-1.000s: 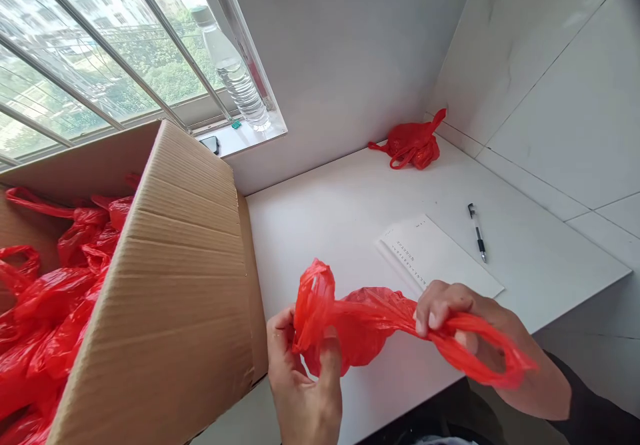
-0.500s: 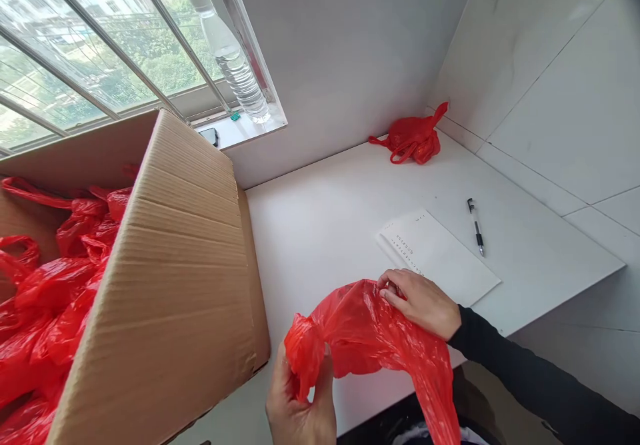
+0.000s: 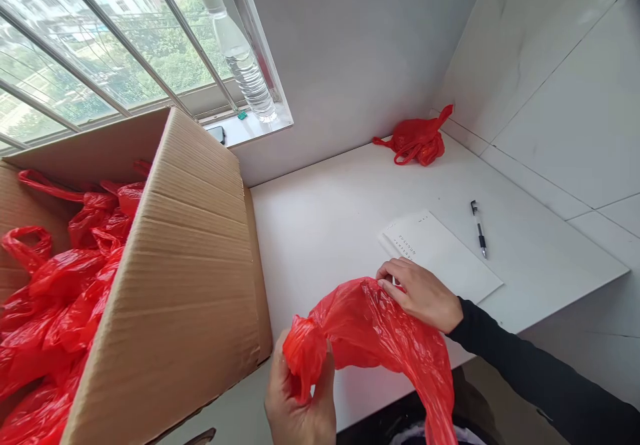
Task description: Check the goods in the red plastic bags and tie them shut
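Observation:
A red plastic bag (image 3: 360,325) stretches between my two hands above the front of the white table. My left hand (image 3: 303,398) is closed around its bunched end, thumb and fingers on either side of the gathered plastic. My right hand (image 3: 420,295) pinches the upper edge of the bag, with the fingertips partly hidden in the folds. From there the rest of the bag hangs down past the table's front edge and out of the picture. Behind my right hand lie sheets of white paper (image 3: 445,252) with small printed marks.
At left stands a cardboard box (image 3: 195,265) holding several knotted red bags (image 3: 65,272). Another red bag (image 3: 417,140) lies in the table's far corner. A pen (image 3: 479,228) rests right of the paper. On the windowsill are a water bottle (image 3: 245,65) and a dark flat object (image 3: 217,134).
The view has shifted slightly, so the box and window show a little further right. Both hands keep their hold on the red bag, nearly in the same place.

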### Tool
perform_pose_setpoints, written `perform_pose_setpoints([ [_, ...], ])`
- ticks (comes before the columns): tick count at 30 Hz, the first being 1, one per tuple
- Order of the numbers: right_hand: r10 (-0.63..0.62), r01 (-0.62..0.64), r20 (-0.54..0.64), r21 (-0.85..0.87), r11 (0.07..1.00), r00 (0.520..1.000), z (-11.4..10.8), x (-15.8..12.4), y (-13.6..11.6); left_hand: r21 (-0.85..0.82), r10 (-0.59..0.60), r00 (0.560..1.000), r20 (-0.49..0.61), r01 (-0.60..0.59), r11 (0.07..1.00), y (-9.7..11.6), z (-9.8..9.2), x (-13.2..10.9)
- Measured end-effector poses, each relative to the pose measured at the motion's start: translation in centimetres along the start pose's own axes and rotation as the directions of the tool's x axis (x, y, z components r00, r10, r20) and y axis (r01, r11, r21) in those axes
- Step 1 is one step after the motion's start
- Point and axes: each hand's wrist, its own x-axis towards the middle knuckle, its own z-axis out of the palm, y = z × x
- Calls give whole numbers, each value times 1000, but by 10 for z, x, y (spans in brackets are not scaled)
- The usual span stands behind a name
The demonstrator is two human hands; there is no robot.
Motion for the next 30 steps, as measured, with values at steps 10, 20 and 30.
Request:
perform_pose_setpoints([
  [10, -51, 66, -152, 98, 993, 987, -33, -13, -24, -3, 20, 996, 84, -20, 1000, -9, 0, 10],
  [20, -479, 492, 208, -10, 871, 853, -41, -77, -42, -38, 56, 987, 153, -51, 998, 4, 16, 21],
  [30, -108, 203, -219, 476, 856, 970, -78, -59, -44, -392, 213, 927, 309, -80, 917, 30, 15, 39],
])
